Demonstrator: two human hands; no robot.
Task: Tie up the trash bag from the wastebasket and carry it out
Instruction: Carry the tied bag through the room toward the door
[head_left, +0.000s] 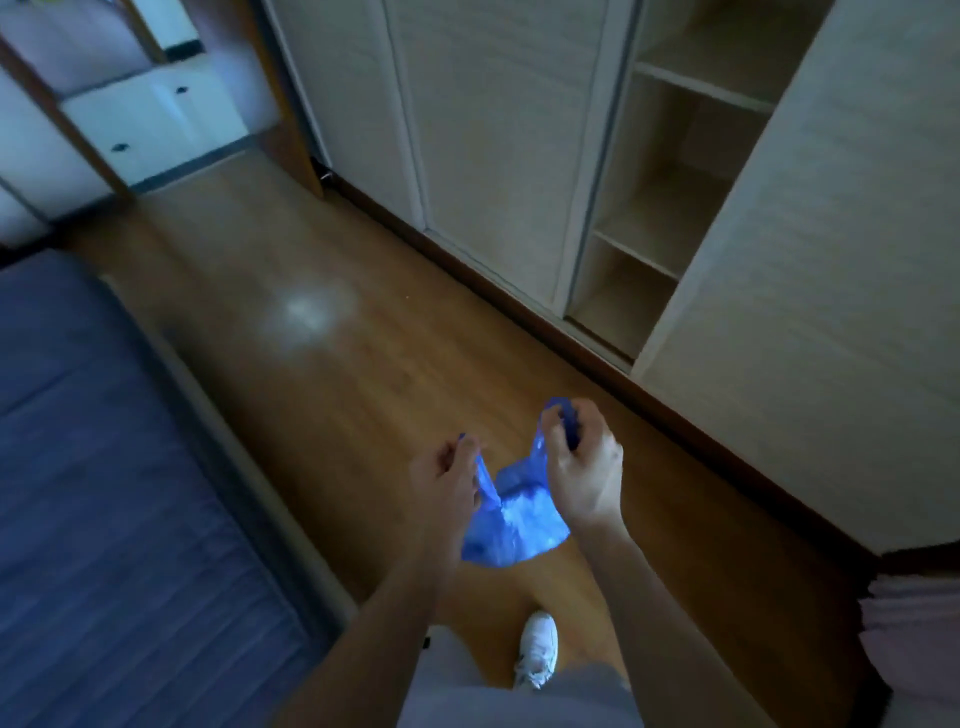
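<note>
Grey shorts (519, 696) and one white sneaker (537, 649) are filling the bottom edge of the view, the person standing on the wooden floor (322, 395) in the aisle between bed and wardrobe. Along the left edge, a blue-covered bed (104, 493) is running up toward white drawers (150, 124) at the top left corner.

Moving inward, the left hand (447, 480) is pinching one ear of the blue trash bag (511, 525), thumb and fingers closed tight on the plastic. The bag itself is hanging in the air between the two forearms, above the floor and just ahead of the sneaker, its small bulging belly sagging below the wrists. The right hand (582, 462) is gripping the other ear, fist closed, with a loop of blue poking out above the knuckles. The hands are being held a little apart, probably so the two ears are drawn taut and ready to cross into a knot; no knot is showing yet.

Along the right, the wardrobe (779, 260) is standing with one sliding door pushed aside, bare shelves (665, 218) showing. No wastebasket is visible.
</note>
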